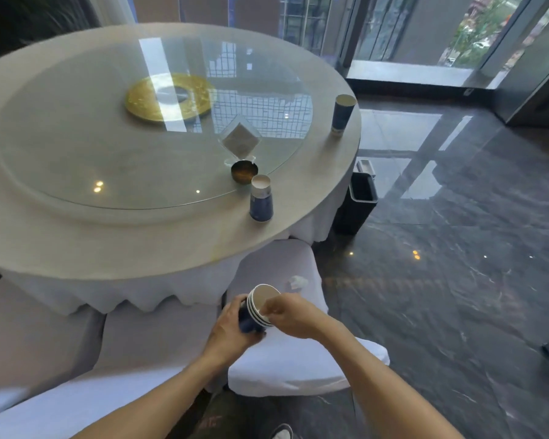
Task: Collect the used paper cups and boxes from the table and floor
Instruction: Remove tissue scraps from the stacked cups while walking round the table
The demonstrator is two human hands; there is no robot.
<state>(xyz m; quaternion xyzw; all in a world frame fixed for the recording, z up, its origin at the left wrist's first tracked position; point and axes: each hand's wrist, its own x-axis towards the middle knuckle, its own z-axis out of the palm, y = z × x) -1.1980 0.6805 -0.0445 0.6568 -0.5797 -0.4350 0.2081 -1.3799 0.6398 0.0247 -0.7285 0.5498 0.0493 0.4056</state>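
A nested stack of blue paper cups (260, 304) with white rims sits low in the middle of the view, above a white-covered chair. My left hand (232, 327) wraps its blue side from the left. My right hand (290, 313) pinches the stack's rim from the right. On the round table (171, 236), a blue cup (261, 198) stands upside down near the front right edge. Another blue cup (343, 114) stands upright at the far right edge. A crumpled white scrap (297, 282) lies on the chair seat just past my hands.
A glass turntable (108, 172) carries a gold disc (170, 97), a clear napkin holder (241, 139) and a small dark bowl (244, 173). A dark bin (358, 201) stands on the glossy floor by the table's right side. White-covered chairs (298, 365) crowd the near edge.
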